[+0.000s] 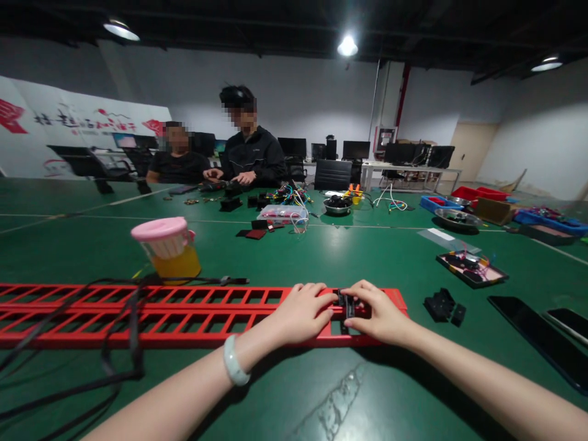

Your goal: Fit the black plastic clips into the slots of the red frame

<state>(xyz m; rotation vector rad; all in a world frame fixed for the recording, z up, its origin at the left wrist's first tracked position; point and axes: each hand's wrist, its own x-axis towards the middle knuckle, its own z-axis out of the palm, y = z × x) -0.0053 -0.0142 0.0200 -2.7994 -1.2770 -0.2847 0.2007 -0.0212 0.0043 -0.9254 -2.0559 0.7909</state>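
A long red slotted rack (266,318) lies across the table in front of me. My left hand (301,313) grips it near its right end, fingers bent over the top and index fingertip beside a small black plastic part (349,305). My right hand (379,313) pinches that part between thumb and fingers, over a slot of the rack. The part's lower side and its exact fit in the slot are hidden. To the right lie more black plastic pieces (441,306).
Black straps (134,331) drape over the rack's left side. Behind it stands a pink-lidded cup (168,248). A tray of wired parts (472,267) and a dark phone (539,340) lie right. Across the table are two people, bowls and bins.
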